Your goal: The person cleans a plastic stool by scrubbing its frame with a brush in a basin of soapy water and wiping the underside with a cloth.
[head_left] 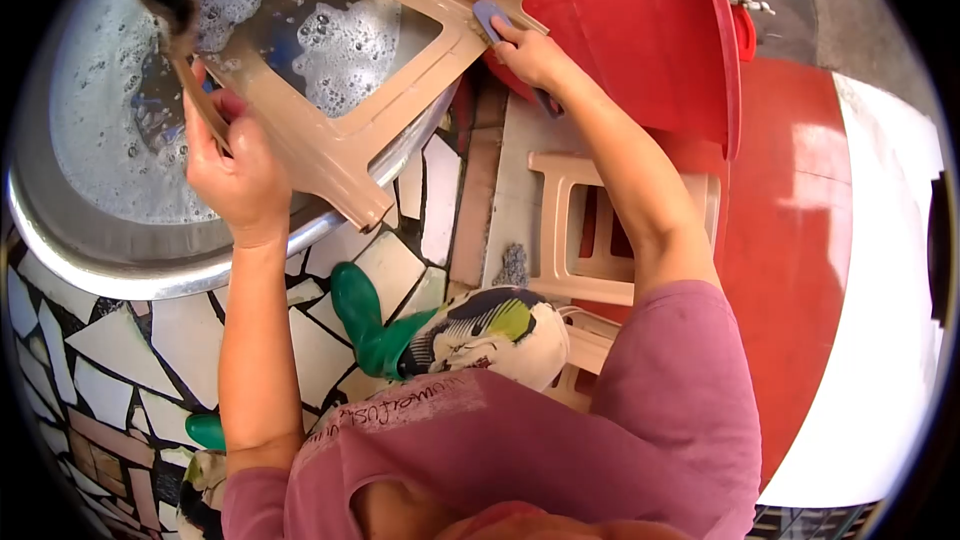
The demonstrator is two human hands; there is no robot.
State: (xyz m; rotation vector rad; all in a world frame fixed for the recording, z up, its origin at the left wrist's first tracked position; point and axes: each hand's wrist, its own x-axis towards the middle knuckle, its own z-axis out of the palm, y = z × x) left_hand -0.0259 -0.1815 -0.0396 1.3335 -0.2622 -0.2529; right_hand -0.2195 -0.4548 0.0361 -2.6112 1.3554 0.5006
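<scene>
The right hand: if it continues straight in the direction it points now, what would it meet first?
Probably the tan stool over the tub: it lies just beyond the brush in the right hand. One view leaves any gap unclear.

Seen from above, a person in a mauve shirt (pixel 530 430) leans over a wide metal tub (pixel 150 285) of sudsy water (pixel 110 110). The left hand (pixel 238 165) grips a wet tan plastic stool (pixel 310 145), tilted over the tub's rim. The right hand (pixel 535 58) holds a grey-purple brush (pixel 490 15) against the stool's frame. To the right stand a large red container (pixel 630 30) and, under the right arm, another tan stool (pixel 610 288); a small grey scrubber (pixel 513 265) lies beside it. Green boots (pixel 368 330) show on a floor (pixel 110 345) of irregular pale tiles with dark gaps.
</scene>
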